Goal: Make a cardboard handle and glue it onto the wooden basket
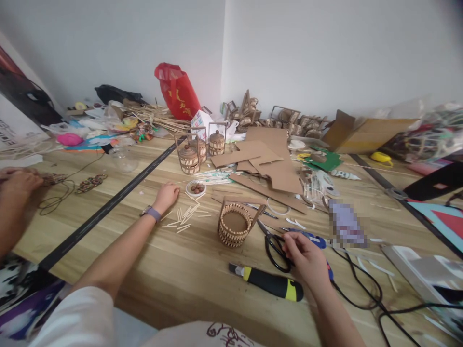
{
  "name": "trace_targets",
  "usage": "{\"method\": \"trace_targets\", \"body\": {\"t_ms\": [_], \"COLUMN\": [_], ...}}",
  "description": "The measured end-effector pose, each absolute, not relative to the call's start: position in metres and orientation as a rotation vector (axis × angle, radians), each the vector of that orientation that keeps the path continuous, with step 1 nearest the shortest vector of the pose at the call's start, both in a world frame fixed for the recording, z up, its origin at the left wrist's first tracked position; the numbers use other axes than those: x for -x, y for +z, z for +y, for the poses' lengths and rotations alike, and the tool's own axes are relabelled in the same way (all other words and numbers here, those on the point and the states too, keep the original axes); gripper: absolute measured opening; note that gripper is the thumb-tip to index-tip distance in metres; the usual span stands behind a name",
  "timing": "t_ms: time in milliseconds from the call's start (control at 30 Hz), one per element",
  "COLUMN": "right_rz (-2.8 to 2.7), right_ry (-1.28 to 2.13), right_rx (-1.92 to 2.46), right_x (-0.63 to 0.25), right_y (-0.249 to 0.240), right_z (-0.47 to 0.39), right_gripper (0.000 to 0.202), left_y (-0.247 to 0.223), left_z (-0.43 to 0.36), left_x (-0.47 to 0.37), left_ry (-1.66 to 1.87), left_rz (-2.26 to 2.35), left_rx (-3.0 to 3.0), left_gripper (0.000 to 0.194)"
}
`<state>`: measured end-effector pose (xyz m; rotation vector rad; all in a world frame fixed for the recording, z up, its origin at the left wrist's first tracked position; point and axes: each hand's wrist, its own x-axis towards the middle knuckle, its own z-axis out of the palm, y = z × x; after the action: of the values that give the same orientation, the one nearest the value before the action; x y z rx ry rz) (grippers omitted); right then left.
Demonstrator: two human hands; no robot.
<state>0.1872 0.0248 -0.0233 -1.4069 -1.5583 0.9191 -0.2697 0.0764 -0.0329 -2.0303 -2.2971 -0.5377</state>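
My left hand (167, 196), with curled fingers, rests on the table beside loose short wooden sticks (188, 212). A small white dish (187, 193) of brown round pieces (197, 188) stands just right of it; what its fingers hold, if anything, is hidden. My right hand (306, 253) is closed in a pinch beside the black-handled scissors (269, 248) and above a blue glue gun (314, 239) that it partly covers. I cannot see anything clearly between those fingers. Between my hands stands an upright small basket (235, 236) of wooden pieces with a brown handle frame.
A black-and-yellow utility knife (271, 284) lies near the front. Brown cardboard pieces (271, 164) and lidded baskets (188, 159) stand farther back. A black cable (358, 289) winds at right. Another person's hands (18, 183) work at far left. A purple, blurred-out object (345, 221) lies at right.
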Motion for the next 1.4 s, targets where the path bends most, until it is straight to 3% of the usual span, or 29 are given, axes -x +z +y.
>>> {"method": "trace_targets", "body": {"t_ms": [500, 1000, 1400], "right_rz": [-1.574, -1.629, -1.622], "right_ry": [0.899, 0.875, 0.876], "right_rx": [1.412, 1.396, 1.401], "right_x": [-0.189, -0.187, -0.185], "right_y": [-0.026, -0.020, -0.018], "right_z": [0.024, 0.022, 0.021], "right_gripper": [0.057, 0.059, 0.059], "left_y": [-0.063, -0.055, -0.049], "left_z": [0.065, 0.069, 0.087], "left_x": [0.227, 0.192, 0.185], "left_ry": [-0.951, -0.652, -0.455], "left_rz": [-1.937, -1.936, -2.032], "left_rx": [2.445, 2.408, 2.369], "left_gripper": [0.030, 0.027, 0.036]}}
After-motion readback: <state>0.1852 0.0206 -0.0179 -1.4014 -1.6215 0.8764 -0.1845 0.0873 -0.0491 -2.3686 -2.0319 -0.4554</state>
